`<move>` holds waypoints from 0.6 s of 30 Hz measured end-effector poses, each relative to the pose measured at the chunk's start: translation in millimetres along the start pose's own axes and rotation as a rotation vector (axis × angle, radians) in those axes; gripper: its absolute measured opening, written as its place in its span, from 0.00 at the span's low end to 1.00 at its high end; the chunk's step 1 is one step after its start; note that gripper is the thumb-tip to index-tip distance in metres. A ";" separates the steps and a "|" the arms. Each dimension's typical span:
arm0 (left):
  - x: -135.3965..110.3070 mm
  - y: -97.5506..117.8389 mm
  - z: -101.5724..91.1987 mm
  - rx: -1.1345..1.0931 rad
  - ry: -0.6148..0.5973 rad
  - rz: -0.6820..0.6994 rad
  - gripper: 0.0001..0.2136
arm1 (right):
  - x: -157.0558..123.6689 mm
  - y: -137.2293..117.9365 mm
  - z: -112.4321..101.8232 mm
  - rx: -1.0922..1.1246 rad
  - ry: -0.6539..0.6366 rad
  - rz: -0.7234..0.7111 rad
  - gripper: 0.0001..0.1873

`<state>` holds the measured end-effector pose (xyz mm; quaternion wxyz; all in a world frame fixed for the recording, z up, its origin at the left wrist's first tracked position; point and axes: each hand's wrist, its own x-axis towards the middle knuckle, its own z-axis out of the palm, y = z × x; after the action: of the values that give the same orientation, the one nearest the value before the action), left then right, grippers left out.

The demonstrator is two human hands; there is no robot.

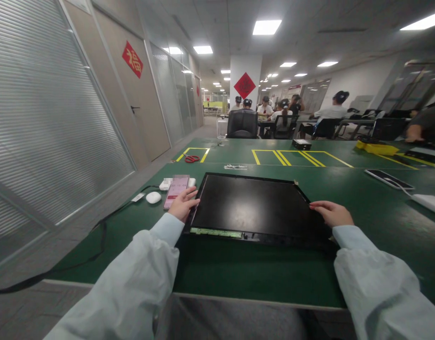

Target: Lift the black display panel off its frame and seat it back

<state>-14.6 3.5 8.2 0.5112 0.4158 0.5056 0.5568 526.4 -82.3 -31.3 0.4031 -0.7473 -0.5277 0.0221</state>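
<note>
In front of me on the green table lies a black flat display panel, its screen facing up. A strip of green circuit board shows along its near left edge. My left hand is at the panel's left edge, fingers apart and stretched, with the thumb tip against the frame. At the right edge, my right hand grips the frame between fingertips and thumb, the thumb partly hidden. A pink-edged phone with a lit screen stands tilted just behind my left hand.
Beside the phone sit a white rounded object and a black strap. Red-handled scissors lie farther back. To the right are a dark tablet-like device with a cable and a yellow tray. Several people sit beyond the table.
</note>
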 end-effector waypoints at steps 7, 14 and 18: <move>0.2 10.9 1.1 -0.024 -0.054 -0.205 0.29 | 21.8 3.5 -6.8 0.041 -0.110 0.213 0.20; 0.0 10.6 5.2 -0.075 -0.090 -0.210 0.32 | 17.4 -2.6 -4.8 0.084 -0.032 0.239 0.21; -1.2 9.8 6.5 -0.184 -0.120 -0.213 0.38 | 18.2 -10.5 -7.9 0.056 -0.060 0.253 0.20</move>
<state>-9.6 3.6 18.9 0.6326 0.3437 0.4625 0.5175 530.0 -70.9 -12.3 0.4017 -0.7954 -0.4403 0.1098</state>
